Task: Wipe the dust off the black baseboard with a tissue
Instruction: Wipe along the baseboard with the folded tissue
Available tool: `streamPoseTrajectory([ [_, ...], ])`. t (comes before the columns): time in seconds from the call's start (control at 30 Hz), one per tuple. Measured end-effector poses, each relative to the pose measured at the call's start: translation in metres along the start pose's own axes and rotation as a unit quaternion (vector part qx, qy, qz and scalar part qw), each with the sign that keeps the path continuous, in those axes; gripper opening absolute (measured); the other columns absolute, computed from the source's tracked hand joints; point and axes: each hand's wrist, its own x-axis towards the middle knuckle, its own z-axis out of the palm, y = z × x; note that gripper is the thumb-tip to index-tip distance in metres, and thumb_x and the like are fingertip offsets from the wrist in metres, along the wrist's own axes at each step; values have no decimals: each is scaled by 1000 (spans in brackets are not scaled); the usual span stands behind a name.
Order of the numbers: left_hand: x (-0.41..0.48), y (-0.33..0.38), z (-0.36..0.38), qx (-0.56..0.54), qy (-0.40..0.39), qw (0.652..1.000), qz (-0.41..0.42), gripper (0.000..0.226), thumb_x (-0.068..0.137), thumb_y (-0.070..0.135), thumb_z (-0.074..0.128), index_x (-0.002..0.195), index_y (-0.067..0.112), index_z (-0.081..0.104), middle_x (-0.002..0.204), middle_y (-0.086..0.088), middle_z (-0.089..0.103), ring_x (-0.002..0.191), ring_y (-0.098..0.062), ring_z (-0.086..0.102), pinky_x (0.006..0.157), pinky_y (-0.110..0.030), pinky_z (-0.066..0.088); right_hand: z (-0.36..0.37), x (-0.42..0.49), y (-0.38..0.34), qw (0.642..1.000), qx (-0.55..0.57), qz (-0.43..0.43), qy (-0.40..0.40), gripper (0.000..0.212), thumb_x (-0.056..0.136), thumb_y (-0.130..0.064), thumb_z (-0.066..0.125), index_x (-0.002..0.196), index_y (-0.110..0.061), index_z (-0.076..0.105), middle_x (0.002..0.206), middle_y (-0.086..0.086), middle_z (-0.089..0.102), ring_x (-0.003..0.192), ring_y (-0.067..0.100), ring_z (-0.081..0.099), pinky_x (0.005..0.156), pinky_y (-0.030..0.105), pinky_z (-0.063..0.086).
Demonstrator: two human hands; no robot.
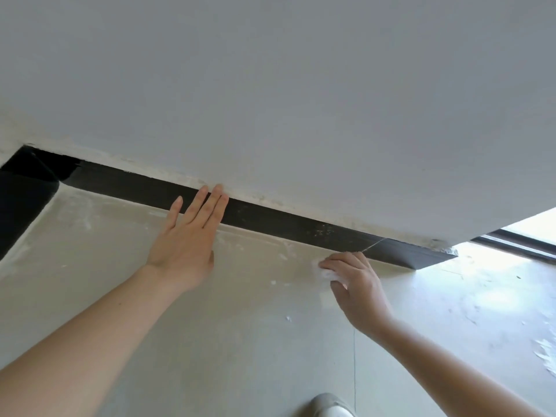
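Note:
A black baseboard (270, 216) runs along the foot of a grey wall, from a dark corner at the left to the wall's end at the right. My left hand (186, 239) is stretched out flat, its fingertips touching the baseboard's top edge and the wall. My right hand (355, 284) grips a crumpled white tissue (325, 273) on the floor just below the baseboard, near a thin joint line in the board. Pale dust specks show on the board between my two hands.
The floor (240, 341) is pale concrete with white paint smears. A second black baseboard (21, 203) meets the first at the left corner. Bright light falls on the floor past the wall's end, by a dark door track (517, 245). A white shoe (329, 407) shows at the bottom.

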Motion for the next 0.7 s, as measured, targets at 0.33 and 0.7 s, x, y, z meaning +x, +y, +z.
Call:
streamPoseTrajectory([
  [0.33,12,37,17,-39,46,998,-26,94,86,15,47,146,15,-25,154,-1,-33,143,-15,-26,117,-38,-13,-27,-29,75,688,337,568,302,20,74,4,55,87,-11,52,70,2,52,57,15,49,59,25,42],
  [0.7,15,35,20,-34,28,998,-35,98,84,16,54,147,18,-20,155,2,-28,143,-12,-25,116,-36,-15,-31,12,98,628,315,601,382,20,76,-7,64,83,-15,48,79,6,57,61,19,50,47,18,39],
])
